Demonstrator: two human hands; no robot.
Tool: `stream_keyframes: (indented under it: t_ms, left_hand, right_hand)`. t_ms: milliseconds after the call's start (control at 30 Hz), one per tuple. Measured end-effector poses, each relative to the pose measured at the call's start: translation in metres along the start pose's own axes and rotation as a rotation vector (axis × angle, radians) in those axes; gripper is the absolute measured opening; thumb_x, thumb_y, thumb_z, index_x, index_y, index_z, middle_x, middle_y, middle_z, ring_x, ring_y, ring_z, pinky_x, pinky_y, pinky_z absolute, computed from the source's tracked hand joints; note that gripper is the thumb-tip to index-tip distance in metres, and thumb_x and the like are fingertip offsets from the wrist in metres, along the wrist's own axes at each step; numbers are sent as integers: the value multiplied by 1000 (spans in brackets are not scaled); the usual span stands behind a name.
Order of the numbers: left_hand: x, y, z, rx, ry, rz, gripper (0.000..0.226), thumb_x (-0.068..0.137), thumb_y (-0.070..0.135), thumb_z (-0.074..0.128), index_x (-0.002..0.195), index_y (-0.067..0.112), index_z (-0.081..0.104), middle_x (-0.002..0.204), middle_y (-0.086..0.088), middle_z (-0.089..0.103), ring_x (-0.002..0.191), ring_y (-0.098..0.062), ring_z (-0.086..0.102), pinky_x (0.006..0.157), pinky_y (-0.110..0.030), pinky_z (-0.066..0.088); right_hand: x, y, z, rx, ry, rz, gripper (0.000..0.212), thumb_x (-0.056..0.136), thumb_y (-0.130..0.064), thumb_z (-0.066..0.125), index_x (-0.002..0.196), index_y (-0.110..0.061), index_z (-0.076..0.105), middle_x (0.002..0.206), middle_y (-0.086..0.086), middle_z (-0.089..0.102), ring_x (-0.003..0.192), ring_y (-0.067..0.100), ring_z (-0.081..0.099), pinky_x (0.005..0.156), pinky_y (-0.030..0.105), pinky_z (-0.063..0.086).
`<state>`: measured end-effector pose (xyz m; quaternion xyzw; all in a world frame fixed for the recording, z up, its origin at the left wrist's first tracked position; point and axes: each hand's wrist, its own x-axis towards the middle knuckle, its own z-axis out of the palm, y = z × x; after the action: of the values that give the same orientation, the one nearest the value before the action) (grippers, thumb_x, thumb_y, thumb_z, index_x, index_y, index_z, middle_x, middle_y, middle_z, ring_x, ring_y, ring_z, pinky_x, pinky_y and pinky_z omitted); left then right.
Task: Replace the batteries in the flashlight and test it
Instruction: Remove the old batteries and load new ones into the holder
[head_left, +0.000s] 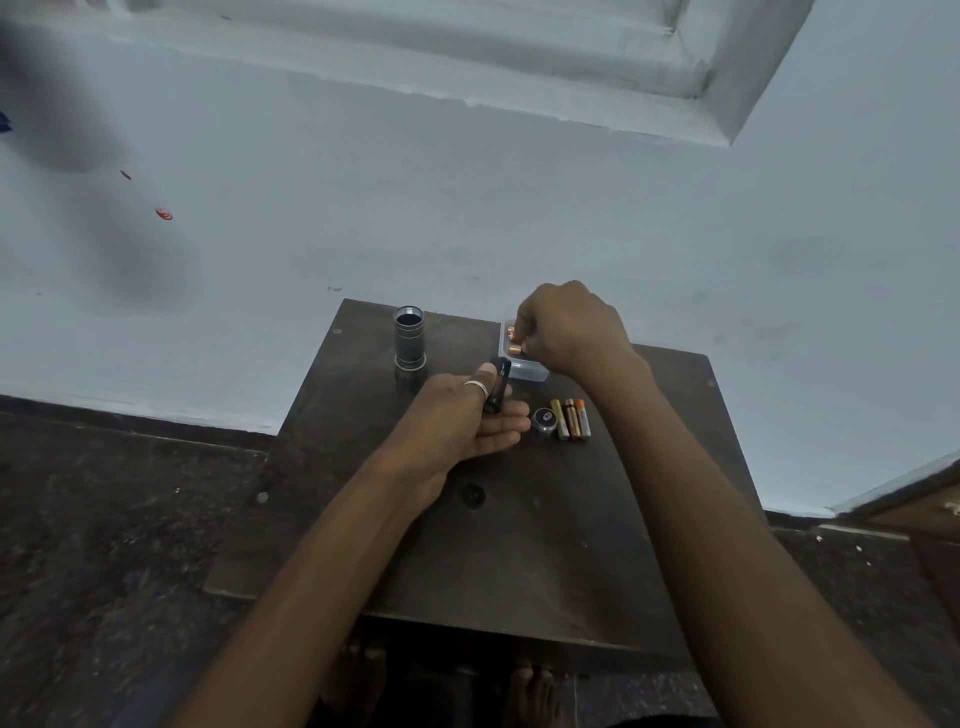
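Note:
The grey flashlight body stands upright, open end up, at the table's far left. My left hand lies palm up and holds a black battery holder under the thumb. My right hand reaches into a clear plastic box at the far edge, with its fingertips pinched on a copper-topped battery; another battery lies behind it. The black tail cap rests on the table beside three loose batteries.
The small dark wooden table stands against a pale blue wall. A dark stone floor lies around it. My bare feet show below the near edge. A wooden piece is at the right.

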<state>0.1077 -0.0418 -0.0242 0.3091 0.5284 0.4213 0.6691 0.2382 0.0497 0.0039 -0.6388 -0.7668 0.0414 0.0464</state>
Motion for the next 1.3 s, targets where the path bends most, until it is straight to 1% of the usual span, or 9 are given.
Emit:
stream_keyframes:
  t_ms: [133, 267, 400, 567, 733, 933, 1033, 1133, 1300]
  left_hand:
    - [1, 1, -2, -12, -1, -8, 36, 105, 32, 45, 102, 2, 64, 76, -7, 77, 74, -17, 76, 59, -25, 59]
    - [0, 2, -4, -29, 2, -5, 37, 105, 32, 44, 102, 1, 64, 74, -7, 77, 73, -17, 76, 58, -24, 59]
    - [0, 4, -5, -37, 3, -29, 36, 105, 31, 44, 103, 2, 65, 75, -6, 77, 74, -16, 76, 58, -24, 59]
    - [1, 3, -5, -53, -11, -29, 35, 104, 31, 46, 103, 4, 67, 81, -7, 77, 73, -13, 75, 59, -24, 59]
    - [3, -2, -5, -40, 0, 1, 36, 104, 31, 46, 99, 5, 69, 89, -8, 72, 69, -10, 72, 60, -23, 58]
    - [3, -1, -7, -28, -71, 31, 36, 105, 30, 44, 110, 6, 70, 112, -15, 73, 90, -18, 73, 74, -28, 60]
    - [3, -1, -10, -11, -105, 52, 37, 106, 31, 42, 112, 10, 72, 116, -14, 73, 92, -15, 74, 74, -26, 59]
    - [2, 1, -13, -16, -125, 57, 39, 106, 30, 42, 100, 17, 78, 107, -5, 77, 94, -15, 74, 76, -26, 59]
    - [2, 4, -14, -88, -94, 67, 45, 105, 25, 46, 79, 14, 81, 78, 0, 76, 73, -11, 74, 63, -24, 59]
  right_hand:
    - [11, -3, 6, -150, -55, -24, 21, 90, -11, 61, 107, -16, 72, 110, 9, 65, 94, 32, 65, 72, 34, 46]
    - [9, -4, 6, -111, -38, -34, 21, 90, -12, 61, 110, -14, 69, 111, 10, 65, 96, 33, 64, 75, 34, 49]
    - [-7, 1, -10, 199, 112, 31, 32, 86, -13, 62, 116, -23, 69, 102, 3, 71, 97, 24, 64, 78, 33, 53]
    - [-52, -7, -25, 586, 338, 54, 18, 85, -15, 67, 100, -26, 71, 68, -11, 69, 69, 4, 64, 60, 8, 42]
    - [-87, -16, -9, 858, 418, 135, 7, 87, -21, 73, 92, -25, 70, 75, -9, 74, 66, -2, 64, 60, 8, 43]
    - [-93, -26, 16, 841, 457, 121, 9, 87, -18, 74, 95, -21, 72, 75, -19, 67, 63, -11, 60, 60, 2, 41]
    - [-90, -29, 21, 800, 490, 92, 11, 87, -19, 75, 98, -19, 73, 82, -13, 70, 67, -1, 63, 66, 9, 45]
    - [-90, -29, 23, 711, 506, 17, 9, 88, -20, 74, 97, -17, 73, 86, -10, 71, 78, 15, 66, 71, 27, 51]
    - [-93, -21, 25, 663, 378, -87, 29, 84, -23, 77, 112, -21, 69, 102, -19, 62, 95, 7, 59, 77, 14, 40]
